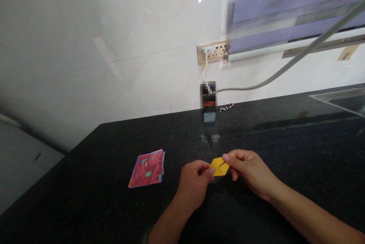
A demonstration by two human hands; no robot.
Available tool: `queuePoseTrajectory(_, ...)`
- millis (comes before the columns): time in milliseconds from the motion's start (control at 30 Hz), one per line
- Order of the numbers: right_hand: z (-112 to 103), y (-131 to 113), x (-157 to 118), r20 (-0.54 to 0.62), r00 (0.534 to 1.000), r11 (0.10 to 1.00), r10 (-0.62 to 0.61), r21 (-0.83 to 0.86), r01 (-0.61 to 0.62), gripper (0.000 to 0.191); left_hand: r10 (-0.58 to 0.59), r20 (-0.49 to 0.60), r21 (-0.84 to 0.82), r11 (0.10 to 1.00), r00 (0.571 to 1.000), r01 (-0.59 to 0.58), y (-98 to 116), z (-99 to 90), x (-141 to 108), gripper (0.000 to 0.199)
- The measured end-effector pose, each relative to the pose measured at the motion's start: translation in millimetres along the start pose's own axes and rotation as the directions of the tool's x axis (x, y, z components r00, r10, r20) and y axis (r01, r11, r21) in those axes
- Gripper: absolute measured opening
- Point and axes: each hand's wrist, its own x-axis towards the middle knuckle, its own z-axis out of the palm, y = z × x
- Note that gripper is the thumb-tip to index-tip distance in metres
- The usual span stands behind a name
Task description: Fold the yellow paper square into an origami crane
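A small folded yellow paper (219, 167) is held between both hands above the dark countertop (114, 213). My left hand (195, 183) pinches its left end between thumb and fingers. At the upper right edge, my right hand (251, 168) grips the paper, thumb on top and fingers partly behind it. A dark slit or line shows across the paper's middle. To the left of my left hand lies a stack of red and purple patterned sheets (147, 169), slightly fanned.
Against the wall stands a phone-like device (209, 96), blurred out, with a white cable running to a socket panel (212, 52). Beside it lies a beaded chain (226, 107). A grey hose (285, 70) crosses the upper right, above a sink edge (336, 105).
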Motion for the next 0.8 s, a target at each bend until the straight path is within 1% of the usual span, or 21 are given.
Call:
queuePoseTrajectory(67, 0, -1, -1, -0.031, 0.999, 0.998, -0.032, -0.053, 0.03, 0.032, 0.003, -0.011, 0.011, 1.0, 1.0, -0.003, 2, -0.9, -1, 0.019)
queuePoseTrajectory(167, -1, -1, 0, -0.041, 0.998, 0.994, -0.05, -0.097, 0.046, 0.032, 0.033, -0.036, 0.058, 0.998, 0.999, -0.031, 6, -3.4, -1, 0.021)
queuePoseTrajectory(300, -2, -2, 2, -0.051, 0.997, 0.995, -0.06, -0.085, 0.055, 0.029, 0.171, -0.094, 0.24, 0.96, 0.981, -0.145, 9, -8.3, -1, 0.025)
queuePoseTrajectory(367, -2, -3, 2, -0.062, 0.996, 0.995, -0.07, -0.078, 0.066, 0.029, 0.2, -0.116, 0.271, 0.949, 0.973, -0.163, 9, -10.6, -1, 0.025)
queuePoseTrajectory(467, -2, -3, 1, -0.08, 0.994, 0.995, -0.081, -0.064, 0.076, 0.03, 0.157, -0.176, 0.249, 0.962, 0.972, -0.111, 9, -13.2, 1, 0.026)
queuePoseTrajectory(600, -2, -2, 1, -0.045, 0.998, 0.999, -0.053, 0.008, 0.054, 0.032, 0.102, -0.214, 0.21, 0.976, 0.972, -0.056, 9, -17.2, 3, 0.031)
queuePoseTrajectory(700, -3, 1, 3, -0.038, 0.998, 0.997, -0.042, 0.062, 0.044, 0.029, 0.099, -0.246, 0.226, 0.973, 0.964, -0.042, 7, -22.3, 6, 0.034)
queuePoseTrajectory(800, -6, 2, 6, -0.058, 0.998, 0.995, -0.04, 0.086, 0.045, 0.027, 0.124, -0.278, 0.202, 0.977, 0.953, -0.068, 4, -27.4, 9, 0.036)
